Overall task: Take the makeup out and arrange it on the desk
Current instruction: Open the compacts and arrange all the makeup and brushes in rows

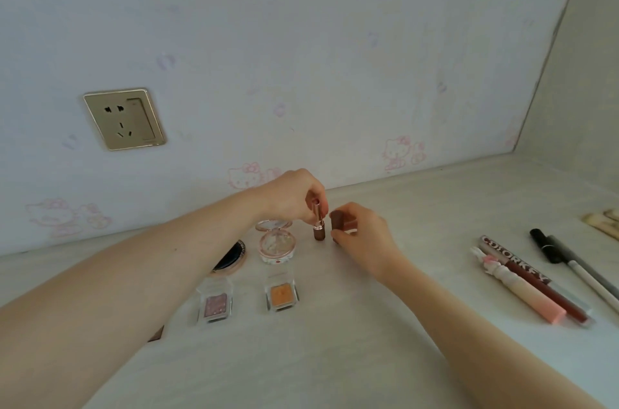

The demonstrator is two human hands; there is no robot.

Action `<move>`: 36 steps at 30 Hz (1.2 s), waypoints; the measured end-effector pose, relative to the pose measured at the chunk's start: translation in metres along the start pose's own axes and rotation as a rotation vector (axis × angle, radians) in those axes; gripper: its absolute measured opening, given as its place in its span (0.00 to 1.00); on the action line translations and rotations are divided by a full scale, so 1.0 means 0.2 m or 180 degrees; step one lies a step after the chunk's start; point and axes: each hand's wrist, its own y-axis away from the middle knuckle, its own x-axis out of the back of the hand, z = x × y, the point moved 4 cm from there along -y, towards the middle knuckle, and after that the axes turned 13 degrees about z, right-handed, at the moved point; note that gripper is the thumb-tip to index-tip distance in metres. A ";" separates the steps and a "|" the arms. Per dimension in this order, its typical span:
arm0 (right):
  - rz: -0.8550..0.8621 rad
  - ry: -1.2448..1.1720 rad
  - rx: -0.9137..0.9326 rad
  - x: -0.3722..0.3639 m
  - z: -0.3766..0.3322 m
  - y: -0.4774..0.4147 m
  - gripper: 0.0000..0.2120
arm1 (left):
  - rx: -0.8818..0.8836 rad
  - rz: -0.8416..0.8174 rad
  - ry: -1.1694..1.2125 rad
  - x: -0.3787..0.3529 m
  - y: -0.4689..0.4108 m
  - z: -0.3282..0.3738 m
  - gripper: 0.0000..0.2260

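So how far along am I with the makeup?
Laid out already: two eyeshadows, an open compact, a dark compact, and glosses and pens on the right. In hand: the left hand holds the lipstick upright on the desk, the right hand holds its cap. Left: placing the lipstick; no bag shows, so more may remain.

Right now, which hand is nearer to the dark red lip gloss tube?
Right. The right hand lies left of the dark red lip gloss tube, apart from it; the left hand is farther left.
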 end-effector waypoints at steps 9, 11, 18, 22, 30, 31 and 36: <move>0.0002 0.0152 0.0002 -0.02 0.05 -0.01 0.09 | 0.0049 -0.0058 0.0115 -0.02 0.00 -0.06 0.11; -0.0021 0.0197 0.0001 -0.01 0.06 -0.01 0.09 | 0.0095 0.0049 0.0132 -0.02 0.01 -0.06 0.12; -0.0018 0.0361 0.0118 -0.02 0.04 -0.03 0.13 | 0.0207 0.0438 0.0053 -0.01 0.01 -0.07 0.12; -0.0024 0.0402 0.0093 -0.03 0.04 -0.06 0.14 | 0.0186 0.0445 0.0050 -0.01 0.01 -0.07 0.10; -0.0036 0.0478 0.0164 -0.04 0.04 -0.07 0.13 | 0.0146 0.0404 -0.0050 -0.01 0.01 -0.07 0.11; -0.0042 0.0492 0.0167 -0.04 0.04 -0.07 0.14 | 0.0148 0.0396 -0.0048 -0.01 0.01 -0.07 0.11; -0.0120 0.0520 0.0203 -0.05 0.06 -0.07 0.15 | 0.0156 0.0325 -0.0079 -0.02 0.02 -0.06 0.13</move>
